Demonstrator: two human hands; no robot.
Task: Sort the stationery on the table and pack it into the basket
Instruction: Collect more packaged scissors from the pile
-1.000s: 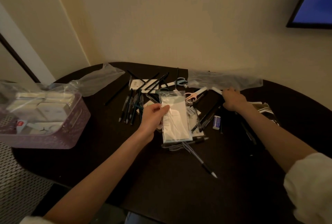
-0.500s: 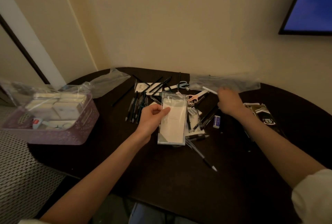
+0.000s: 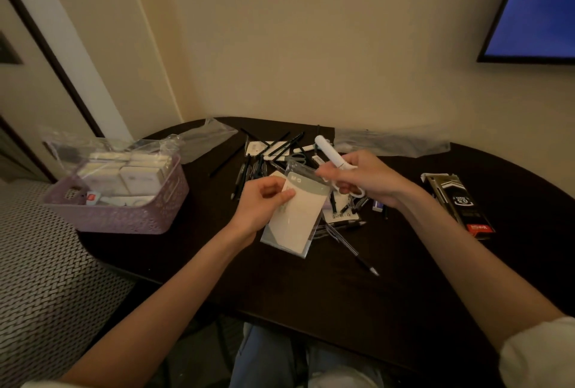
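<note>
A person sits at a dark table point(image 3: 311, 288), seen from a head camera looking down at both bare arms.

The left hand point(image 3: 264, 201) holds a clear plastic packet point(image 3: 295, 216) with a pale card inside. Thumb and fingers pinch its left edge, so this grip is closed on the packet. The packet is lifted above the table, its long axis running from about 1 o'clock at the top to 7 o'clock at the bottom, its grey header strip at the upper end.

The right hand point(image 3: 364, 179) is curled around the handle end of a pair of white capped scissors point(image 3: 331, 154). This grip is closed too. The scissors point up and left toward 11 o'clock, with the rounded cap tip highest and a white handle loop showing below the fingers at 5 o'clock. They are held just above the top of the packet.

Beneath the hands lies a loose pile of dark pens point(image 3: 267, 154), scattered at many angles. One pen point(image 3: 351, 250) lies apart, pointing to 5 o'clock.

At 9 o'clock, on the table's left edge, stands a purple lattice basket point(image 3: 124, 216) holding pale boxes wrapped in clear plastic. At 3 o'clock lies a black box point(image 3: 460, 204) of refills.
</note>
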